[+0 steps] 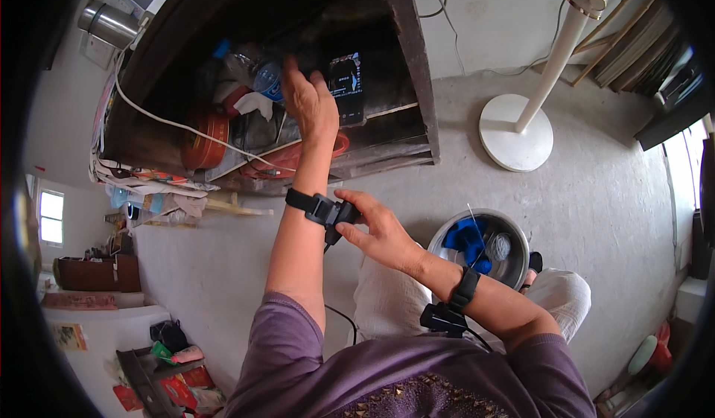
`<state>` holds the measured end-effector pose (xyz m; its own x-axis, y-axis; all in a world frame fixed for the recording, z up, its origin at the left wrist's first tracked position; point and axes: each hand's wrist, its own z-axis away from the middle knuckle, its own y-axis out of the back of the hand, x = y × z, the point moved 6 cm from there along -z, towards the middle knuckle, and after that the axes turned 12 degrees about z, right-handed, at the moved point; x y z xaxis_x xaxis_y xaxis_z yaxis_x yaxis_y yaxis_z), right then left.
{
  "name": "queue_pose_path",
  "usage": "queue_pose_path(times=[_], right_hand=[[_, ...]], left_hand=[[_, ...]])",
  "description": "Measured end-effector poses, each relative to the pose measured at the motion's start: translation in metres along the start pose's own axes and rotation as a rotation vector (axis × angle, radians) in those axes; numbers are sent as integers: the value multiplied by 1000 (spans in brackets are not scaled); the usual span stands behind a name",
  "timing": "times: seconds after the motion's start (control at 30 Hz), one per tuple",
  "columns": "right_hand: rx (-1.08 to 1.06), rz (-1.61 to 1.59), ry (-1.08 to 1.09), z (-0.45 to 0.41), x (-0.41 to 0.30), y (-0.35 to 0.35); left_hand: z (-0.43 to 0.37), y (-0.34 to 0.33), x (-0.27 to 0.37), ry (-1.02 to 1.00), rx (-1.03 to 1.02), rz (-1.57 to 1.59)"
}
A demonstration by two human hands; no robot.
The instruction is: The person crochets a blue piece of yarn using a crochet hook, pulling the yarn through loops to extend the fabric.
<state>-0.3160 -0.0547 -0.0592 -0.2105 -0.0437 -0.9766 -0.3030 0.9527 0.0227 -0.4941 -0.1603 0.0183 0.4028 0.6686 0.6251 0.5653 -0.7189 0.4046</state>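
My left hand (310, 105) reaches over the dark wooden cabinet, fingers apart, between a clear plastic bottle with a blue cap (246, 66) and a phone with a lit screen (346, 86). The fingertips overlap the bottle's edge in view; contact cannot be told. On my left wrist a black strap (301, 199) carries a small black device (342, 220). Thumb and fingers of my right hand (380, 231) pinch that device. A similar black strap (465, 289) with a device is around my right forearm. Below it, a metal basin (522, 234) holds blue knitting (465, 236) and a grey yarn ball (498, 246).
The cabinet (416, 60) also contains a red round tin (205, 139) and a red bag (279, 158). A white cable (162, 117) crosses its front. A white stand with a round base (514, 139) is on the concrete floor (447, 186). A steel flask (109, 24) lies upper left.
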Motion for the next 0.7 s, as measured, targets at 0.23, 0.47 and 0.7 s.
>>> queue_pose_path(times=[0.23, 0.47, 0.7], right_hand=[[-147, 80, 7, 38, -6, -20], [-195, 116, -28, 83, -11, -26], [-318, 38, -205, 125, -14, -25]], left_hand=[[55, 23, 4, 166, -152, 319], [117, -1, 43, 300, -533, 514], [170, 1, 73, 387, -764, 557]])
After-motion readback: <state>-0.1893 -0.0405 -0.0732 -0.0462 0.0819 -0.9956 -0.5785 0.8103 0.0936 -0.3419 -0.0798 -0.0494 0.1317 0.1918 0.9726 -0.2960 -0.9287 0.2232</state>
